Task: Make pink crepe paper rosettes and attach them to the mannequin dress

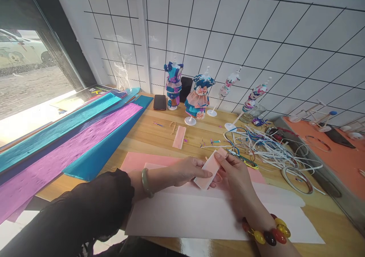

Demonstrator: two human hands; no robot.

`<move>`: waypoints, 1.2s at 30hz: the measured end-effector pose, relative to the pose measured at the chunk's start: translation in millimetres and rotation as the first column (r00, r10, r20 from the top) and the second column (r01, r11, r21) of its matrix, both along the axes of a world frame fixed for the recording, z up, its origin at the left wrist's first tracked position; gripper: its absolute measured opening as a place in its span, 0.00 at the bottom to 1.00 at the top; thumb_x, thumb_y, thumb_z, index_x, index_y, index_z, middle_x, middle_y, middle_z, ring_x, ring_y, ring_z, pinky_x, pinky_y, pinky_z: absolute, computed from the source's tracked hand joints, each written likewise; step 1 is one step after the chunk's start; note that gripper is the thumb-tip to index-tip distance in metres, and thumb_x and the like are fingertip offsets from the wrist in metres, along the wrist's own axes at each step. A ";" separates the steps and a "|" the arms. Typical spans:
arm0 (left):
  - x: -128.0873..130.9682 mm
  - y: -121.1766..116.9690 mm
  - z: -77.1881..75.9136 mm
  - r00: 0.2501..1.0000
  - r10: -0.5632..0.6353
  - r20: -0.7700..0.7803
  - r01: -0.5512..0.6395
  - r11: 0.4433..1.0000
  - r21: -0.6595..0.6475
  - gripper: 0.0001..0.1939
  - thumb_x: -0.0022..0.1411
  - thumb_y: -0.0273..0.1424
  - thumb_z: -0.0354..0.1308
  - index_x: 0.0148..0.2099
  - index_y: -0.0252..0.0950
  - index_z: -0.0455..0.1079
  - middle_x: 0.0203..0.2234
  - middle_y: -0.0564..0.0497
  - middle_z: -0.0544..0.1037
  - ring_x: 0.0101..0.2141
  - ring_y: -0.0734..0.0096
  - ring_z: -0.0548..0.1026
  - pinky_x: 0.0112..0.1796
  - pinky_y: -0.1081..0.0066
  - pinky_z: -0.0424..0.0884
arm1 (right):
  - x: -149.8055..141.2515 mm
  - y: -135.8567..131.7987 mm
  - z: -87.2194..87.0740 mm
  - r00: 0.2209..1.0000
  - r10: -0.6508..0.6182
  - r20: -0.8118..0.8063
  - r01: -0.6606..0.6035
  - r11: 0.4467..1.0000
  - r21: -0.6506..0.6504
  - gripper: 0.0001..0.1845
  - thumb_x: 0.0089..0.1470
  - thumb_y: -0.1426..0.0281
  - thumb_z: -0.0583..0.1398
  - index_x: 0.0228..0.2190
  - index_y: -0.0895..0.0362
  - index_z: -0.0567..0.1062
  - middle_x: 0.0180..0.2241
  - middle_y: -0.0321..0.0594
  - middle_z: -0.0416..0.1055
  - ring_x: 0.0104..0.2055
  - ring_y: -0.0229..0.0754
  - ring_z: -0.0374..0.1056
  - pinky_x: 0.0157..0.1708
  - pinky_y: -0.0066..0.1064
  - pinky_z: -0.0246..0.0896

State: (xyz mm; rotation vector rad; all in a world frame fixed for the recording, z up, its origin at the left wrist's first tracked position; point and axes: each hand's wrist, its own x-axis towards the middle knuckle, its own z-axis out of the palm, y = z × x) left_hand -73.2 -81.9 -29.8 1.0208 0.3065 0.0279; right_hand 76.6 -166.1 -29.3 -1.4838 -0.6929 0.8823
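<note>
Between my hands is a small pale pink piece of folded paper [207,172], held tilted above the large sheets. My left hand [186,171] pinches its lower left side, thumb on top. With thumb and fingertips, my right hand [235,169] grips its upper right end. Beneath both hands lie large white and pink paper sheets [182,215], overlapping on the wooden table. Farther back, a similar pale pink strip [179,137] lies flat on the wood. Part of the right fingers is hidden behind the held paper.
Small dress-form figures in ruffled paper, one blue and purple [173,84] and one pink and blue [198,97], stand along the wall. Tangled white strips [265,146] cover the right side. Teal and purple crepe paper [94,131] lies left. A phone [159,102] rests near the wall.
</note>
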 end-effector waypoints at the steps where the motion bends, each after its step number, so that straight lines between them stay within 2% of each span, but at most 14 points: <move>1: 0.0 0.0 0.7 1.000 0.003 -0.008 -0.003 1.000 0.007 0.17 0.50 0.35 0.62 0.42 0.33 0.73 0.37 0.43 0.76 0.34 0.68 0.75 0.35 0.70 0.68 | 0.4 0.1 -0.1 1.000 -0.008 0.007 0.008 1.000 -0.004 0.16 0.42 0.57 0.64 0.23 0.58 0.73 0.18 0.33 0.66 0.18 0.33 0.58 0.17 0.27 0.52; 6: -0.3 -0.3 3.8 0.999 0.019 -0.036 -0.017 0.999 0.050 0.15 0.51 0.34 0.61 0.42 0.35 0.73 0.32 0.46 0.77 0.32 0.70 0.75 0.33 0.71 0.67 | 0.7 1.1 0.4 1.000 -0.015 -0.007 0.015 1.000 -0.009 0.16 0.42 0.57 0.64 0.24 0.58 0.73 0.18 0.34 0.65 0.18 0.34 0.57 0.17 0.26 0.52; 12: 0.0 2.1 -0.8 1.000 -0.010 -0.012 0.011 0.996 0.083 0.15 0.52 0.34 0.60 0.42 0.34 0.73 0.37 0.45 0.77 0.33 0.70 0.75 0.34 0.71 0.68 | -0.4 2.8 -0.4 0.997 -0.039 -0.066 0.038 0.999 -0.012 0.17 0.39 0.57 0.65 0.24 0.57 0.72 0.18 0.33 0.66 0.17 0.34 0.58 0.16 0.26 0.51; 18: -0.3 2.4 -0.5 1.000 -0.008 -0.017 0.009 0.998 0.059 0.16 0.50 0.34 0.62 0.43 0.34 0.72 0.37 0.45 0.77 0.33 0.70 0.75 0.36 0.69 0.69 | 0.9 3.3 -2.1 0.993 -0.035 -0.116 0.034 0.999 -0.011 0.17 0.37 0.58 0.67 0.23 0.58 0.71 0.17 0.33 0.66 0.17 0.33 0.58 0.14 0.25 0.51; 29: -0.4 2.6 -1.8 0.999 -0.025 -0.038 0.027 0.998 0.055 0.18 0.48 0.34 0.63 0.42 0.34 0.72 0.41 0.44 0.75 0.36 0.68 0.75 0.40 0.65 0.69 | 1.4 2.4 -4.2 0.991 0.000 -0.131 0.000 1.000 -0.004 0.15 0.39 0.60 0.66 0.23 0.58 0.72 0.17 0.32 0.67 0.16 0.32 0.58 0.14 0.24 0.48; 36: 0.0 3.2 -4.8 0.999 -0.028 -0.035 0.030 0.998 0.062 0.17 0.49 0.34 0.63 0.42 0.34 0.72 0.40 0.44 0.76 0.35 0.68 0.76 0.40 0.65 0.69 | 1.2 2.0 -4.4 0.990 0.007 -0.138 -0.005 1.000 0.015 0.14 0.41 0.61 0.65 0.25 0.58 0.72 0.19 0.33 0.68 0.19 0.34 0.61 0.16 0.25 0.52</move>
